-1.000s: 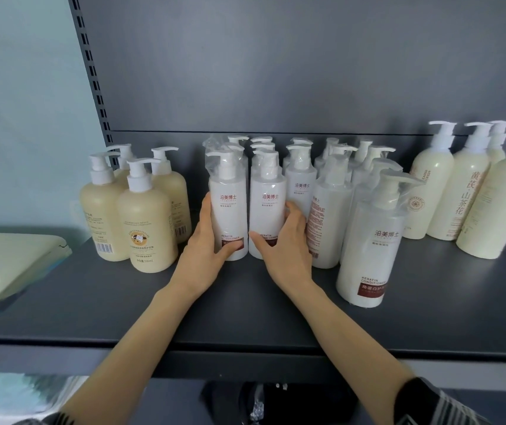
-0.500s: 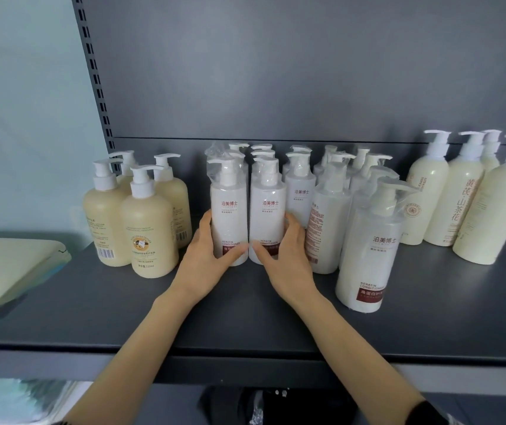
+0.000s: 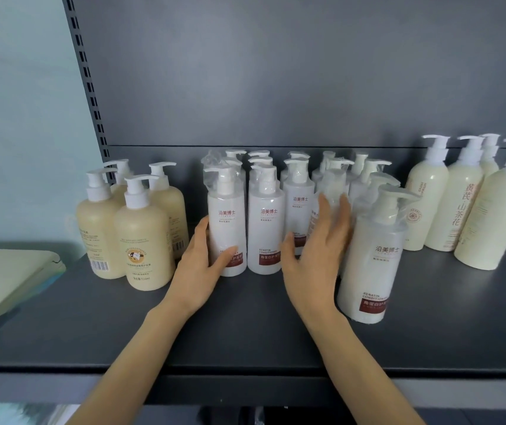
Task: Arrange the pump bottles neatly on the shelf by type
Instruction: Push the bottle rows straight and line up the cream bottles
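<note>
1. Gripping with the left hand (image 3: 202, 265) the front-left white bottle (image 3: 226, 222): thumb curled across its red label, fingers hidden round its far side.
2. Holding the right hand (image 3: 316, 250) up flat with nothing in it, fingers straight and spread wide. Blurred, so cannot tell whether touching the wrapped bottle (image 3: 333, 191) just behind the fingertips.
3. Between the two hands: a second white bottle (image 3: 265, 222), upright and side by side with the gripped one.
4. Behind both hands: rows of white bottles (image 3: 297, 194) of the same kind, plastic-wrapped, packed close together.
5. Just right of the right hand: a lone white bottle (image 3: 371, 256), upright, standing forward of the rows.
6. Left of the left hand: four tan bottles (image 3: 144, 240) in a tight cluster.
7. Well to the right of the right hand: taller cream bottles (image 3: 429, 204), grouped together.
8. Under both forearms: the dark grey shelf (image 3: 245, 338).
9. Far left of the left hand: a pale green object (image 3: 6, 271), partly out of view.
</note>
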